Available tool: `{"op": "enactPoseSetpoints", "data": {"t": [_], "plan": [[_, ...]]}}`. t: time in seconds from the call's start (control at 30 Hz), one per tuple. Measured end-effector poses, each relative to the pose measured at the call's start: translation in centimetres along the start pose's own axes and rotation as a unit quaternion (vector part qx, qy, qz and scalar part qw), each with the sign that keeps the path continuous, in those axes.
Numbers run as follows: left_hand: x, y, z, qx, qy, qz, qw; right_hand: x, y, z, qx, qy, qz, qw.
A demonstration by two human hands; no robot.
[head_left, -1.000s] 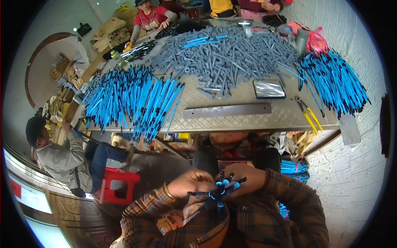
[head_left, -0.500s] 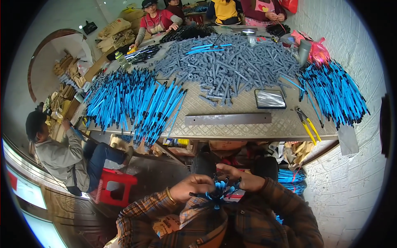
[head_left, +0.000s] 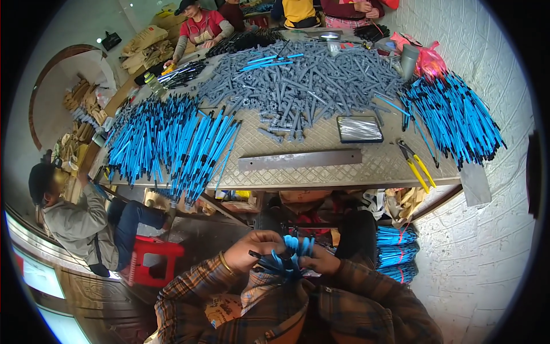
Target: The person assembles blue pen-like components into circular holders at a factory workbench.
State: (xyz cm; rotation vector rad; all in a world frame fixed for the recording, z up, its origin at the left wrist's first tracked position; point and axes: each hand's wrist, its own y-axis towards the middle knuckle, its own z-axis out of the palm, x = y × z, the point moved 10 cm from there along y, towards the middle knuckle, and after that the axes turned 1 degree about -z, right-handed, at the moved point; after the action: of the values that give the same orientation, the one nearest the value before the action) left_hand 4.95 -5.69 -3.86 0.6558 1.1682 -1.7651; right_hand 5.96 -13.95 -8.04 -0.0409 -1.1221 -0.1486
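Over my lap I hold a cluster of blue rods with black ends (head_left: 291, 247), gathered around a dark middle part and seen nearly end-on. My left hand (head_left: 247, 251) is closed at its left side, fingers bent against the rods, a few black tips sticking out below the fingers. My right hand (head_left: 322, 261) grips the right side, thumb and fingers against the blue pieces. The lower part of the cluster is hidden against my clothes. On the table (head_left: 286, 175) ahead lies a flat metal bar (head_left: 300, 160).
A big heap of grey plastic parts (head_left: 303, 86) covers the table's middle. Blue rod piles lie left (head_left: 166, 137) and right (head_left: 452, 117). Near the right edge are yellow-handled pliers (head_left: 416, 164) and a tray of thin metal pins (head_left: 360, 129). A co-worker (head_left: 74, 218) sits at left.
My right hand has moved down and inward onto the cluster. The blue rods now stand more upright and closer together. The whole view has shifted slightly, showing tied bundles at lower right.
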Motion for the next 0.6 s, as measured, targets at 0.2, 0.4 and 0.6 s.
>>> {"op": "enactPoseSetpoints", "data": {"t": [0.2,0.4,0.6], "plan": [[-1.2,-1.2,2.0,0.030,0.007,-0.022,0.999,1.1,0.6,1.5,0.020,0.003,0.033,0.999],[-0.6,-1.1,3.5,0.066,0.016,-0.042,0.997,2.3,0.3,1.8,0.029,-0.086,-0.002,0.996],[-0.1,-1.5,4.6,0.102,0.099,-0.056,0.988,0.6,-1.3,2.2,0.042,-0.111,0.070,0.990]]}}
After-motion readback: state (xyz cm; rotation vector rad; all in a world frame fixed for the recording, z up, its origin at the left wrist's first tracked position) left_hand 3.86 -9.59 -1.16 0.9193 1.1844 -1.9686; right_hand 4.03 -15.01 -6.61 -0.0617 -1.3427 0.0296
